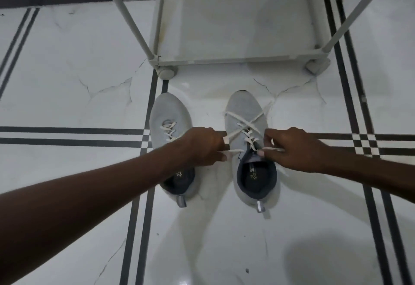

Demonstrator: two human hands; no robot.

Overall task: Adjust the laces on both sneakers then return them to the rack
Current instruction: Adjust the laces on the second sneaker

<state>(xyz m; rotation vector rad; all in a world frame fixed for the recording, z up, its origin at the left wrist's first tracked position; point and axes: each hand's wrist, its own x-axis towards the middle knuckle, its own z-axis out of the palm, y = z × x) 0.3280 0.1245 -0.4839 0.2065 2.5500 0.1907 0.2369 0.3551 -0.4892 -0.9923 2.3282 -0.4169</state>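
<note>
Right now I see both grey sneakers on the tiled floor (67, 71), toes toward the white rack (235, 58). My left hand (203, 148) and right hand (292, 150) each pinch a white lace end (234, 150) of the right sneaker (247, 114); the left sneaker (167, 114) lies just beside it, untouched.

Left hand (205, 146) and right hand (292, 149), fingers pinched.

A white marble-look tiled floor (67, 64) crossed by dark double stripes (67, 136).
</note>
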